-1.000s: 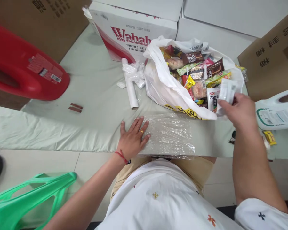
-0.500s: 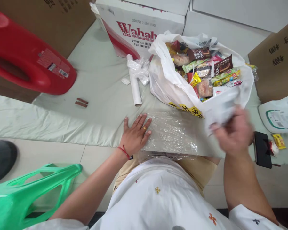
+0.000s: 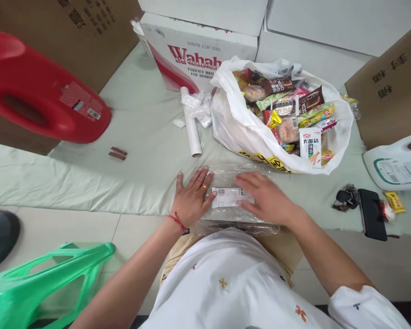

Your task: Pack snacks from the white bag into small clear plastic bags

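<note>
A white snack packet (image 3: 228, 197) lies on the clear plastic film (image 3: 222, 172) in front of my body. My left hand (image 3: 192, 194) rests flat at the film's left edge, fingers spread, its thumb by the packet's left end. Slightly blurred, my right hand (image 3: 265, 197) reaches over the packet's right end with thumb and fingers apart. Beyond the film stands a white plastic bag (image 3: 233, 119) full of wrapped snacks, with a white and orange packet (image 3: 310, 147) on its near rim.
A white cardboard tube (image 3: 192, 132) lies left of the bag. A red jug (image 3: 51, 100) stands at the left, a green stool (image 3: 48, 278) below it. To the right are keys (image 3: 345, 198), a black phone (image 3: 372, 214) and a white jug (image 3: 397, 164).
My right hand has moved left from the bag's near edge to the film, and the white packet now lies there. My left hand stays in place. The keys have come into view.
</note>
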`<state>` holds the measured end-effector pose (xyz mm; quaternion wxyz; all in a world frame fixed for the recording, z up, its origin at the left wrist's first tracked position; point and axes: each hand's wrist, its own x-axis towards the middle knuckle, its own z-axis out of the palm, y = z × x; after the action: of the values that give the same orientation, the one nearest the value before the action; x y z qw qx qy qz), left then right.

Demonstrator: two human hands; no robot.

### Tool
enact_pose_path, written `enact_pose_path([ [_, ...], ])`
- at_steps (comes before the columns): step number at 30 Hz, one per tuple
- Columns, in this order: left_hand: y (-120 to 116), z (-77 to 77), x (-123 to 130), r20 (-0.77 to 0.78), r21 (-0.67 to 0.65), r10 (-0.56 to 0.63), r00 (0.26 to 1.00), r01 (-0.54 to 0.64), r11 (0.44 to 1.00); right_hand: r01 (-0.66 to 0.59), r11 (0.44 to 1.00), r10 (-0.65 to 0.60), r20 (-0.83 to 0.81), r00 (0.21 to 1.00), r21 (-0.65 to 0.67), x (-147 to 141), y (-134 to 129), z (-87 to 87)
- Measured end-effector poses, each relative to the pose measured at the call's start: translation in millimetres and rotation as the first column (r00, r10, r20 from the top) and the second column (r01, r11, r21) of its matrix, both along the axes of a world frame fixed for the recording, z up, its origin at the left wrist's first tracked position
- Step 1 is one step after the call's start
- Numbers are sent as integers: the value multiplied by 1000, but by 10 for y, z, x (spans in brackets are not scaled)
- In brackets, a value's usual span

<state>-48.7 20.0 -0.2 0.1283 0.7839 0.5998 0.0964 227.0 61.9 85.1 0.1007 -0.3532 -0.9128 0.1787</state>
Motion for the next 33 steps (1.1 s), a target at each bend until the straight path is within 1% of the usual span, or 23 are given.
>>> enact_pose_path([
  [1, 3, 4, 9, -4, 2, -1, 1000, 1, 1000, 135, 987, -128, -86, 988, 88, 135, 33, 109],
  [2, 5, 7, 17, -4, 4, -1, 1000, 1, 1000, 335, 923, -306, -168, 937, 187, 283, 88, 207],
  [3, 7, 11, 23, -3, 5, 2, 1000, -2, 1000, 547, 789, -497, -235, 836, 280, 437, 163, 282],
  [4, 8, 15, 27, -1, 7, 4, 1000, -4, 1000, 690, 637, -641, -262, 722, 343, 586, 253, 323],
  [5, 9, 19, 30, 1, 8, 6, 1000, -6, 1000, 758, 534, -733, -240, 636, 375, 722, 352, 328],
  [6, 9, 23, 31, 1, 7, 8, 1000, -8, 1000, 788, 485, -797, -181, 577, 378, 836, 451, 300],
  [7, 9, 26, 32, 2, 5, 8, 1000, -8, 1000, 806, 472, -839, -98, 535, 357, 925, 542, 247],
  [9, 8, 29, 31, 3, 4, 7, 1000, -7, 1000, 822, 480, -868, 34, 495, 305, 1030, 684, 112],
  [11, 7, 26, 29, 4, 12, 5, 1000, -5, 1000, 829, 476, -874, 52, 483, 293, 1064, 762, 14],
  [14, 7, 19, 29, 4, 24, 7, 1000, -7, 1000, 854, 418, -884, -75, 461, 310, 1054, 783, 35],
  [16, 8, 17, 31, 0, 16, 9, 1000, -9, 1000, 886, 361, -872, -233, 431, 290, 1009, 734, 150],
  [17, 9, 17, 32, -3, 10, 9, 1000, -9, 1000, 900, 350, -843, -333, 423, 259, 968, 687, 225],
  [18, 10, 17, 33, -6, 5, 9, 1000, -9, 1000, 907, 362, -793, -442, 420, 213, 911, 625, 305],
  [19, 10, 16, 34, -10, 1, 10, 1000, -10, 1000, 899, 410, -724, -543, 425, 156, 839, 551, 386],
  [20, 10, 14, 34, -13, -1, 10, 1000, -10, 1000, 863, 496, -649, -621, 440, 95, 752, 471, 462],
  [21, 11, 11, 33, -16, -2, 10, 1000, -10, 1000, 785, 619, -578, -655, 487, 38, 653, 390, 527],
  [23, 11, 5, 29, -20, -2, 10, 1000, -10, 1000, 477, 876, -424, -580, 695, -68, 430, 258, 602],
  [24, 11, 4, 27, -21, -3, 9, 1000, -9, 1000, 279, 950, -310, -492, 814, -138, 312, 220, 602],
  [25, 12, 5, 24, -22, -6, 7, 1000, -7, 1000, 105, 972, -184, -406, 895, -210, 196, 203, 575],
  [26, 12, 8, 21, -21, -11, 5, 1000, -6, 1000, -19, 962, -77, -338, 938, -274, 83, 208, 521],
  [27, 12, 13, 18, -20, -16, 6, 1000, -6, 1000, -98, 942, 2, -285, 958, -321, -23, 231, 446],
  [30, 11, 35, 10, 3, -35, 11, 1000, -11, 999, -180, 902, 146, -115, 983, -393, -273, 341, 159],
  [33, 6, 47, -3, 40, -53, 21, 999, -19, 998, -181, 914, 220, 69, 973, -362, -414, 412, -111],
])
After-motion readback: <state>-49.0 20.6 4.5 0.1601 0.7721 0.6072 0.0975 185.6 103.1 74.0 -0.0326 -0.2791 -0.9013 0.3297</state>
